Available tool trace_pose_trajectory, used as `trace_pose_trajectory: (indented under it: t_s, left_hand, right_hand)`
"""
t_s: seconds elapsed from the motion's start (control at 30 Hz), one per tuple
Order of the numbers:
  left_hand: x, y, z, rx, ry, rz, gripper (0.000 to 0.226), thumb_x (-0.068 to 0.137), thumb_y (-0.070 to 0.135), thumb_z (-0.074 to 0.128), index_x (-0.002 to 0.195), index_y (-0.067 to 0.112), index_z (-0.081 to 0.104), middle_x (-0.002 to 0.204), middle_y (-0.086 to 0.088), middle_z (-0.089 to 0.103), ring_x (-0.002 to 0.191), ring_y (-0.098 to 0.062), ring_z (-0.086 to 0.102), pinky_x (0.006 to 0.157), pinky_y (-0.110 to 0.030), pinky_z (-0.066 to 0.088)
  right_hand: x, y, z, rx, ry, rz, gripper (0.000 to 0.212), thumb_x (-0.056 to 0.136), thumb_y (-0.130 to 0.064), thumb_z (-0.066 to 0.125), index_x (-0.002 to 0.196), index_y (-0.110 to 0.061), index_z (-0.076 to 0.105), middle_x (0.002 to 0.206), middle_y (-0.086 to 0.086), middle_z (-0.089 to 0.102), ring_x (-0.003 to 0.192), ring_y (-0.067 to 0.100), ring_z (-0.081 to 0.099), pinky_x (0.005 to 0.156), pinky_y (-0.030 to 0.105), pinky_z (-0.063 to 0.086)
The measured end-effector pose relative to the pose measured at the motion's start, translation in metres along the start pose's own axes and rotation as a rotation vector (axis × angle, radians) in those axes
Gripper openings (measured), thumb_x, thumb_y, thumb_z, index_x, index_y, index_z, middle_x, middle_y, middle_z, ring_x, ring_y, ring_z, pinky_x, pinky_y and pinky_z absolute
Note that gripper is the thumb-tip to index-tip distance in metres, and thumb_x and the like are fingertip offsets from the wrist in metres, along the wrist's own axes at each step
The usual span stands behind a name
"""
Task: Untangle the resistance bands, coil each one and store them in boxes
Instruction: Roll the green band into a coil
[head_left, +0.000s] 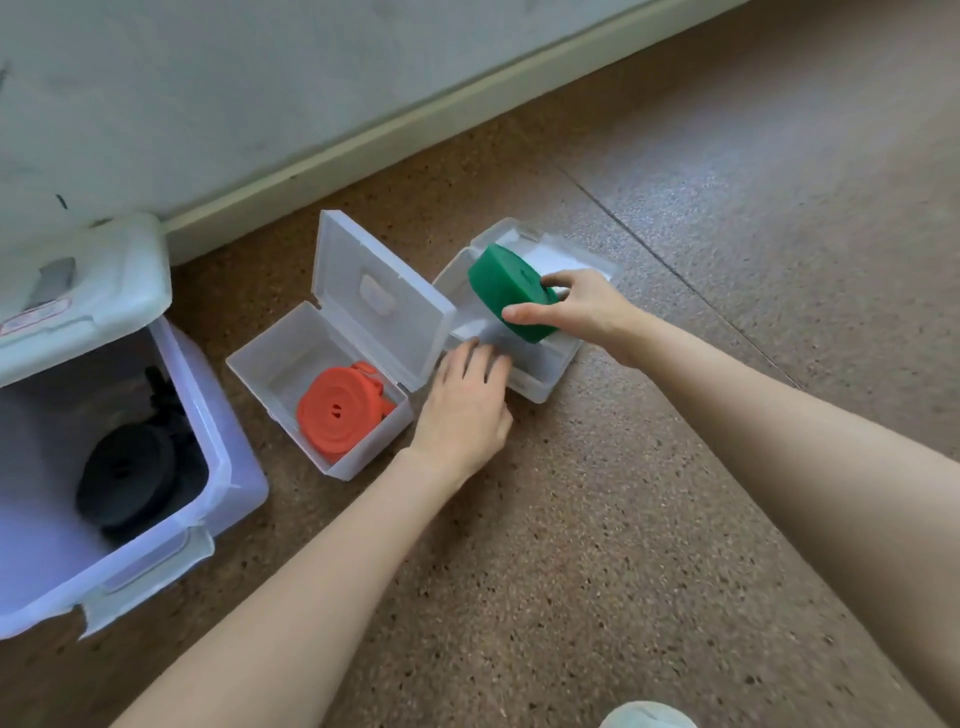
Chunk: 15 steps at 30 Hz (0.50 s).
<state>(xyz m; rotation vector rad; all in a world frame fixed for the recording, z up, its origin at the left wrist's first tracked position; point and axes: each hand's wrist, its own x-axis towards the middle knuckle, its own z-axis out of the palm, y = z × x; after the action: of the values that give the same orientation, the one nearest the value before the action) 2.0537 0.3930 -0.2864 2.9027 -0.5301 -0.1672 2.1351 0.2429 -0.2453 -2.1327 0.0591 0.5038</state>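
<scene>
My right hand (576, 306) grips a tightly coiled green band (506, 288), tilted on edge over the open clear box (543, 382) on the right. My left hand (465, 410) rests on that box's near-left rim, fingers bent against the plastic. To the left stands a second small clear box (270, 364) with its lid (374, 291) propped up. A coiled orange band (340, 410) lies inside it. A coiled black band (127, 475) sits in the large bin (228, 467) at the far left.
The boxes stand on a brown speckled floor near a pale wall with a cream skirting board (415, 124). The large bin's white lid (83, 291) is hinged back. A pale rounded object (647, 716) shows at the bottom edge.
</scene>
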Motion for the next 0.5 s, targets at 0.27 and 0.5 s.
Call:
trace_pose_trajectory:
  t_s: [0.27, 0.5]
  left_hand:
    - [-0.014, -0.006, 0.0, 0.01, 0.009, 0.03, 0.065, 0.09, 0.005, 0.048, 0.147, 0.009, 0.017, 0.155, -0.013, 0.013, 0.145, -0.024, 0.011, 0.112, -0.029, 0.023]
    - [-0.018, -0.011, 0.001, 0.082, 0.02, 0.049, 0.063, 0.09, 0.005, 0.041, 0.148, 0.01, 0.015, 0.154, -0.012, 0.016, 0.143, -0.022, 0.016, 0.115, -0.028, 0.015]
  right_hand:
    - [0.004, 0.005, 0.009, -0.343, 0.004, -0.063, 0.072, 0.067, -0.043, 0.08, 0.122, -0.008, 0.051, 0.11, 0.004, 0.056, 0.095, 0.016, 0.047, 0.079, 0.026, 0.041]
    - [0.004, 0.018, 0.056, -0.838, 0.244, -0.005, 0.076, 0.072, -0.051, 0.071, 0.124, -0.009, 0.036, 0.124, 0.022, 0.043, 0.116, 0.04, 0.042, 0.097, 0.044, 0.035]
